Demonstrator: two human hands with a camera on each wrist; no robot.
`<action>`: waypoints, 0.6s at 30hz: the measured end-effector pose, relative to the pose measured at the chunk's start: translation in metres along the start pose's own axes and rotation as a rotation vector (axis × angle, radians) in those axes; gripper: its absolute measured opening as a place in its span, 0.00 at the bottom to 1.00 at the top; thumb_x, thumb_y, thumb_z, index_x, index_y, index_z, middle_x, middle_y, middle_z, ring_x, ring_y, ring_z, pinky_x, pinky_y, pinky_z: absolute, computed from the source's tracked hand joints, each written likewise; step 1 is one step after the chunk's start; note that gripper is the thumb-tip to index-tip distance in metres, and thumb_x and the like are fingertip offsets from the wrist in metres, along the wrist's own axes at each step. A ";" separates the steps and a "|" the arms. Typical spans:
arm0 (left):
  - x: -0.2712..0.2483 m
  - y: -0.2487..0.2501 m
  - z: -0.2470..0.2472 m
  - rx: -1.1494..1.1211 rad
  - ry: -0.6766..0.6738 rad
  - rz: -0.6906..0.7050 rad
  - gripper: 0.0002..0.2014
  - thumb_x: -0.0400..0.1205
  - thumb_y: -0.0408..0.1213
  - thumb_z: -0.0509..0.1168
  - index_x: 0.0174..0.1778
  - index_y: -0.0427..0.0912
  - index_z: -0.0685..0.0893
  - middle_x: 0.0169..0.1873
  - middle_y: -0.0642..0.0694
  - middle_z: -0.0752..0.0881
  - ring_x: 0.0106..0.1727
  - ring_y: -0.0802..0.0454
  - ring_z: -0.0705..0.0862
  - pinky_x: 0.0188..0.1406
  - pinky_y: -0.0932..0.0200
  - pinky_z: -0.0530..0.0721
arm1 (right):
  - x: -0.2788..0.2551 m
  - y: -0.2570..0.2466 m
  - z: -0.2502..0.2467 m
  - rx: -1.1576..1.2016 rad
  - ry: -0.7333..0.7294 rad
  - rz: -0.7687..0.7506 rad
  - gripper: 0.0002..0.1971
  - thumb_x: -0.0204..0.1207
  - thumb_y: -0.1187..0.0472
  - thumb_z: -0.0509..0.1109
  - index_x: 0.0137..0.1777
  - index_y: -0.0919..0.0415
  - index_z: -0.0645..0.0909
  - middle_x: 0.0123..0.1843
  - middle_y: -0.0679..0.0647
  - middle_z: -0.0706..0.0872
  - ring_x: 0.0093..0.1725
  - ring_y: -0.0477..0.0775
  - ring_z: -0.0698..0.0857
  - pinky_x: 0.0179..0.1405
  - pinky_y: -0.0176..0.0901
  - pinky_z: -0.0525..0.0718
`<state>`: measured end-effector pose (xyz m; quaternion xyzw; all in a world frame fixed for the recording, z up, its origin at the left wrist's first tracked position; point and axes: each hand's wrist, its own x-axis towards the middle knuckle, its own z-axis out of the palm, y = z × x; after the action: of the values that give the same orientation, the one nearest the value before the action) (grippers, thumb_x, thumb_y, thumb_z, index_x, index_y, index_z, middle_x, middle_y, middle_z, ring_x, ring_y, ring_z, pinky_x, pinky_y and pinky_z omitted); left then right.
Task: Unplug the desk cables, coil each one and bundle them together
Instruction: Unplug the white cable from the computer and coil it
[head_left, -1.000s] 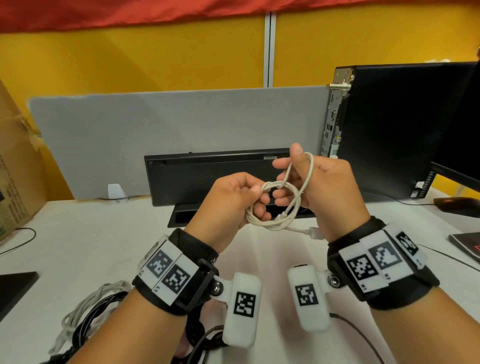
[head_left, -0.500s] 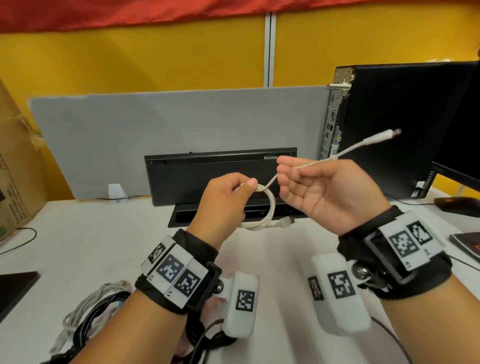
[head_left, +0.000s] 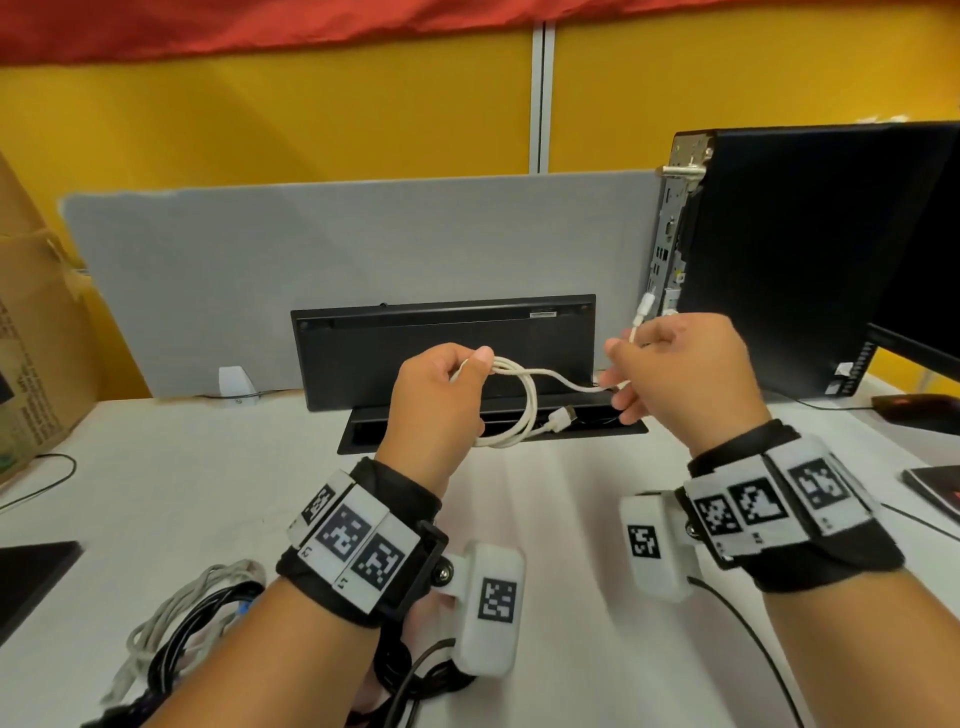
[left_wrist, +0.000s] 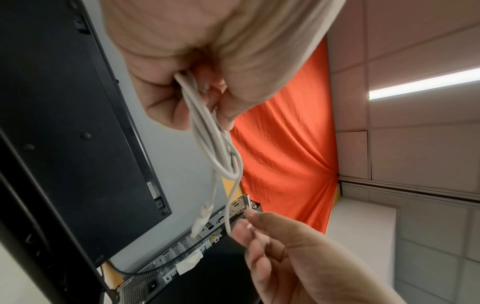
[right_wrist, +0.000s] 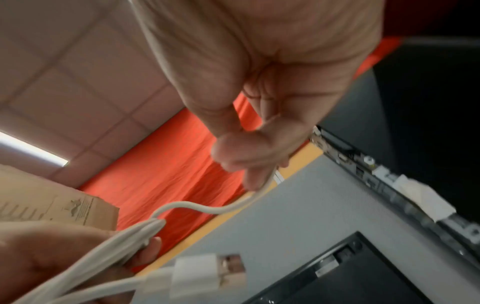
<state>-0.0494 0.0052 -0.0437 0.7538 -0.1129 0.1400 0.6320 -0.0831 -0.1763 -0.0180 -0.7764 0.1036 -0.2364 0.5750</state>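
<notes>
The white cable (head_left: 527, 410) is held in the air above the white desk (head_left: 171, 467), in front of the black cable tray (head_left: 441, 353). Its coiled loops hang from the left hand (head_left: 436, 405), whose fingers are curled round them at the top; the USB plug (head_left: 560, 418) dangles at the loop's lower right. A loose length runs right to the right hand (head_left: 680, 384), which pinches it near the small connector (head_left: 645, 306) standing above the fist. A bundle of grey and black cables (head_left: 192, 618) lies on the desk at lower left. A black computer tower (head_left: 789, 249) stands at right.
</notes>
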 end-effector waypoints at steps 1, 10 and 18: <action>0.000 0.000 0.000 -0.005 0.005 -0.002 0.13 0.86 0.41 0.62 0.42 0.39 0.86 0.33 0.42 0.77 0.30 0.53 0.75 0.20 0.71 0.77 | 0.002 0.001 -0.001 -0.070 0.036 -0.039 0.05 0.78 0.65 0.72 0.45 0.68 0.83 0.28 0.60 0.88 0.20 0.54 0.85 0.19 0.43 0.84; -0.001 0.002 0.000 -0.039 0.024 -0.005 0.13 0.86 0.41 0.62 0.44 0.37 0.86 0.31 0.42 0.75 0.29 0.52 0.73 0.20 0.69 0.79 | -0.004 -0.006 -0.012 -0.303 -0.014 -0.162 0.15 0.74 0.57 0.76 0.31 0.67 0.81 0.21 0.57 0.86 0.16 0.48 0.83 0.13 0.34 0.77; -0.004 0.003 0.002 -0.051 -0.002 -0.001 0.13 0.86 0.42 0.62 0.44 0.37 0.86 0.31 0.41 0.76 0.28 0.52 0.75 0.21 0.67 0.79 | -0.024 -0.013 0.008 -0.324 -0.304 -0.351 0.05 0.76 0.63 0.73 0.47 0.53 0.90 0.26 0.52 0.89 0.22 0.49 0.87 0.30 0.47 0.90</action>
<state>-0.0536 0.0026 -0.0429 0.7375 -0.1166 0.1362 0.6511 -0.1015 -0.1552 -0.0132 -0.8908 -0.0836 -0.1935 0.4026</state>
